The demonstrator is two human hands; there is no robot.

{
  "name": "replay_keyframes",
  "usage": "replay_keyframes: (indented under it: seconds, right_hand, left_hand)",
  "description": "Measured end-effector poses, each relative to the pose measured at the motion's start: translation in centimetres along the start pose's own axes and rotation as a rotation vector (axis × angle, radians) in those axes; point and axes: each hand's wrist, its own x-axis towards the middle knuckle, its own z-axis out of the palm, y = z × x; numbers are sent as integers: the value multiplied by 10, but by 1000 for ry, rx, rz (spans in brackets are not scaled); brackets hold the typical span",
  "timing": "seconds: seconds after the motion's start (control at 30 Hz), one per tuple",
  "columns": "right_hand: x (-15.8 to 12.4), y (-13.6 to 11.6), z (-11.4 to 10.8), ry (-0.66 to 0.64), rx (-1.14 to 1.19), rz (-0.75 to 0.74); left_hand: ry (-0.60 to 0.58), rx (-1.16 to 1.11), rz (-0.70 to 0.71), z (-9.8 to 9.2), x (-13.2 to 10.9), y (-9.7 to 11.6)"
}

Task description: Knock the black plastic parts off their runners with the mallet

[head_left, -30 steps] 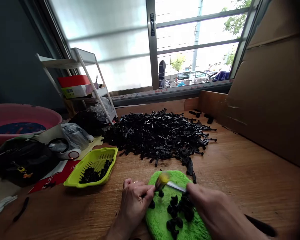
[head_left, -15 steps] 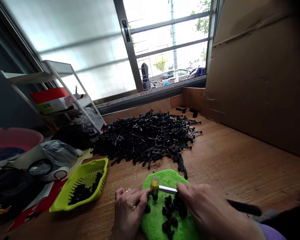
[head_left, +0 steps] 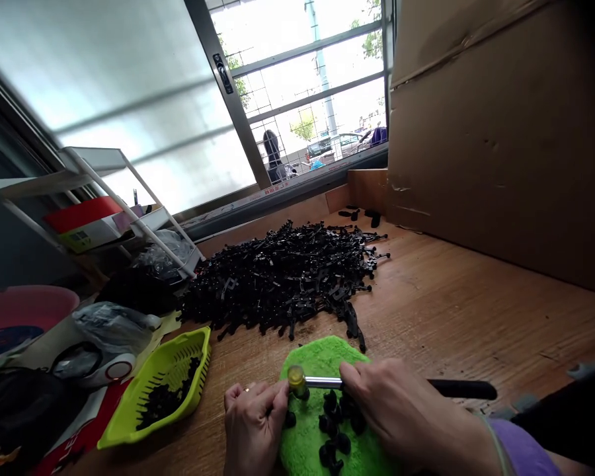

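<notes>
My right hand (head_left: 384, 403) is wrapped around the metal shaft of a small mallet (head_left: 322, 383), close to its translucent yellow head. Its black handle sticks out behind the hand to the right. My left hand (head_left: 255, 420) is closed, thumb and forefinger pinching a small black plastic part (head_left: 290, 418) that mostly hides under the fingers. The mallet head is right by those fingertips, over the left side of a fuzzy green mat (head_left: 322, 350). Several small black pieces (head_left: 334, 423) with rounded ends lie on the mat between both hands.
A large heap of black plastic parts (head_left: 282, 274) covers the table behind the mat. To the left sits a yellow-green basket (head_left: 106, 433) holding black pieces. A cardboard box (head_left: 496, 158) stands at right, a white shelf rack (head_left: 96, 172) at back left.
The camera view has tilted and shifted a little. The mallet head, blurred before, now looks sharp and sits by the left fingertips. Both hands keep their grips.
</notes>
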Motion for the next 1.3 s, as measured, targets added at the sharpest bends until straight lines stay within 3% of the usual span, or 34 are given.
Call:
replay_keyframes:
  seconds: [0.33,0.6,0.8,1.03,1.2,1.3]
  right_hand:
    - [-6,0,6,14,12,16]
    - [1,0,-9,84,143,17]
    - [6,3,2,59,51,49]
    - [8,10,8,52,125,99]
    - [11,28,-20,44,384,149]
    - [15,45,-48,-15,658,177]
  left_hand:
    - [55,112,37,1,-1,-2]
    - [70,147,63,3,-1,-4]
    - [63,144,74,6,-2,-7]
    - [101,93,32,9,-2,-8]
    - [47,-69,-17,9,-4,-23]
    - [106,-215,-100,12,-5,-37]
